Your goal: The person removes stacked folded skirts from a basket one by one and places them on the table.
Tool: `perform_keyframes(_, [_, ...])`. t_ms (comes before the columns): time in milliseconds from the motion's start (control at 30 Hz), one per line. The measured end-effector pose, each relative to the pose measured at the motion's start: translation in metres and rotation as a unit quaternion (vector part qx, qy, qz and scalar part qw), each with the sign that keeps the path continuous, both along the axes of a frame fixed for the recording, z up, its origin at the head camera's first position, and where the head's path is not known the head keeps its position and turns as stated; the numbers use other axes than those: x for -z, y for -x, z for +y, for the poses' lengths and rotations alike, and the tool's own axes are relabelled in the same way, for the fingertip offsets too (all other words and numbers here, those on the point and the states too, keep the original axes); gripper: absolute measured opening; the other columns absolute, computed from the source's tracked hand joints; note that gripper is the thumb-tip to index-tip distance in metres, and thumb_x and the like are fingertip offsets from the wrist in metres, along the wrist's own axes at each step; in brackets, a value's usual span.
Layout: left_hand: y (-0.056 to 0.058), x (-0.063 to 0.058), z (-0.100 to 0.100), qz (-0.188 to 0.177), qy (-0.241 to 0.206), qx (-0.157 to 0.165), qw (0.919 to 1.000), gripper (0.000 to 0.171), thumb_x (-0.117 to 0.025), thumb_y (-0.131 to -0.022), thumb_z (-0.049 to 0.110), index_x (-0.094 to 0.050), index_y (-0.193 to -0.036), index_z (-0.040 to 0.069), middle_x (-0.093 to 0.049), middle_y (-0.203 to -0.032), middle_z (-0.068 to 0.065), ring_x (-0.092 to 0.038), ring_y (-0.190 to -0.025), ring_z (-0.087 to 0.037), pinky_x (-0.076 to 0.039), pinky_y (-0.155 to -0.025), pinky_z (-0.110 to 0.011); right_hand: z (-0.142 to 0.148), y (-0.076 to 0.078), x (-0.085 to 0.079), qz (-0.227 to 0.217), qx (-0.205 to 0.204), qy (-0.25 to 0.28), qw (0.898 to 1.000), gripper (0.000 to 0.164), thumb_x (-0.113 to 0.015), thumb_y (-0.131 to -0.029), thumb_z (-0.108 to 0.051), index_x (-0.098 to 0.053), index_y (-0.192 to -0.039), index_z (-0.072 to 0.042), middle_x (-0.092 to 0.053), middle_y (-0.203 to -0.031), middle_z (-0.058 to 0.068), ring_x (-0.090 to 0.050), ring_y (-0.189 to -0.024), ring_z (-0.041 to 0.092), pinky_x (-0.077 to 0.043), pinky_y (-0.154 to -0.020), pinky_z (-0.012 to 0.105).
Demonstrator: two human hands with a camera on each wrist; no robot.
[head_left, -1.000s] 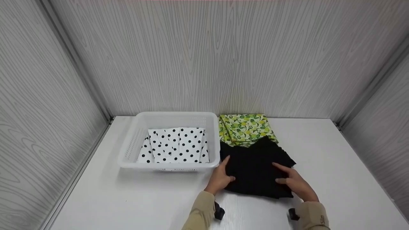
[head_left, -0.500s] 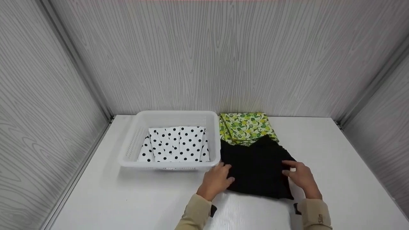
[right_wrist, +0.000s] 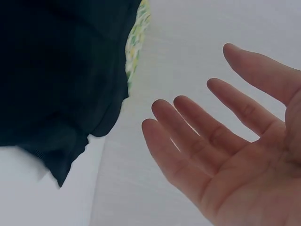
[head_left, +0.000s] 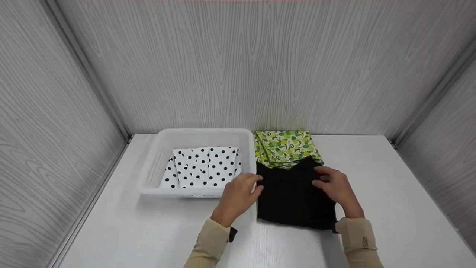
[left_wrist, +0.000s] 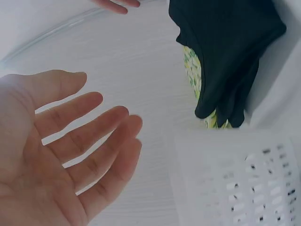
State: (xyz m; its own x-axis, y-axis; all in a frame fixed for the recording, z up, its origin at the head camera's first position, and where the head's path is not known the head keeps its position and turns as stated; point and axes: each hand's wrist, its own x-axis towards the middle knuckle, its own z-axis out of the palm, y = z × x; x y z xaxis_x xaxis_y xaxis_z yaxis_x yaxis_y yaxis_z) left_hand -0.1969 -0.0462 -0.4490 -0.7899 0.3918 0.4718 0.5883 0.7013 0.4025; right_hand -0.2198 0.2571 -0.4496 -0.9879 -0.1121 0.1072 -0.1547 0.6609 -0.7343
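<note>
A black garment lies folded on the white table, its far edge overlapping a lemon-print cloth. My left hand is over the garment's left edge, beside the basket's near right corner. In the left wrist view its fingers are extended and hold nothing, with the garment beyond them. On the other side, my right hand hovers at the garment's upper right edge, thumb and fingers apart. Its palm shows in the right wrist view, with relaxed fingers and nothing in them.
Left of the garment stands a white plastic basket holding a folded polka-dot cloth. A wood-grain back panel rises behind the table, and side panels flank it. The bare table extends toward the front.
The garment's right corner, which stuck out earlier, is now folded inward, making it narrower. My left hand has moved left and farther back; my right hand has shifted back and slightly left.
</note>
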Motion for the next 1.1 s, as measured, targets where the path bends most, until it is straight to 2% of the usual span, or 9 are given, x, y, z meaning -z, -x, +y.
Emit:
perform_keyframes(100, [0.004,-0.003,-0.011,0.006,-0.002,-0.011,0.9999,0.020,-0.073,-0.094,0.014,-0.074,-0.111,0.003,-0.072,-0.109,-0.010,-0.068,-0.097,-0.027,-0.057,-0.078,-0.037,-0.012,0.005,-0.006,0.010,-0.017,0.012,1.000,0.048,-0.067,-0.096,-0.004,-0.053,-0.139,0.011,-0.051,-0.141,0.032,-0.055,-0.124,0.048,-0.049,-0.097,0.056])
perform_keyframes(267, [0.011,-0.007,-0.031,0.011,0.002,-0.043,0.9990,0.026,-0.075,-0.093,0.015,-0.073,-0.115,0.002,-0.071,-0.112,-0.013,-0.067,-0.095,-0.031,-0.056,-0.078,-0.043,-0.029,0.015,-0.012,0.023,-0.046,0.027,0.998,0.047,-0.067,-0.096,-0.002,-0.054,-0.139,0.011,-0.052,-0.141,0.031,-0.054,-0.125,0.048,-0.048,-0.100,0.056])
perform_keyframes(433, [0.016,-0.011,-0.051,-0.015,0.011,-0.089,0.9958,0.041,-0.073,-0.094,0.018,-0.065,-0.131,0.001,-0.068,-0.122,-0.018,-0.066,-0.098,-0.035,-0.055,-0.081,-0.049,-0.043,0.026,-0.015,0.036,-0.069,0.033,0.996,0.046,-0.068,-0.095,0.000,-0.055,-0.137,0.011,-0.054,-0.139,0.032,-0.056,-0.123,0.048,-0.048,-0.099,0.055])
perform_keyframes(633, [0.023,-0.015,-0.073,-0.035,0.009,-0.125,0.9915,0.048,-0.073,-0.095,0.018,-0.060,-0.137,0.000,-0.066,-0.125,-0.022,-0.065,-0.104,-0.039,-0.053,-0.088,-0.053,-0.059,0.042,-0.021,0.051,-0.094,0.016,0.994,0.045,-0.068,-0.095,-0.002,-0.057,-0.137,0.009,-0.055,-0.139,0.029,-0.056,-0.123,0.048,-0.049,-0.097,0.057])
perform_keyframes(933, [0.033,-0.007,-0.102,-0.005,-0.012,-0.170,0.9854,0.053,-0.075,-0.093,0.017,-0.058,-0.139,-0.001,-0.068,-0.115,-0.022,-0.064,-0.097,-0.039,-0.054,-0.082,-0.054,-0.090,0.055,-0.030,0.043,-0.118,0.031,0.992,0.045,-0.069,-0.095,-0.002,-0.058,-0.137,0.007,-0.056,-0.139,0.027,-0.056,-0.125,0.046,-0.052,-0.096,0.053])
perform_keyframes(1100, [0.040,-0.003,-0.117,-0.029,-0.014,-0.192,0.9808,0.056,-0.073,-0.093,0.019,-0.055,-0.141,-0.002,-0.066,-0.120,-0.025,-0.062,-0.105,-0.043,-0.053,-0.083,-0.057,-0.108,0.059,-0.034,0.042,-0.130,0.048,0.989,0.045,-0.069,-0.094,-0.003,-0.058,-0.137,0.007,-0.057,-0.138,0.026,-0.057,-0.124,0.045,-0.051,-0.097,0.052])
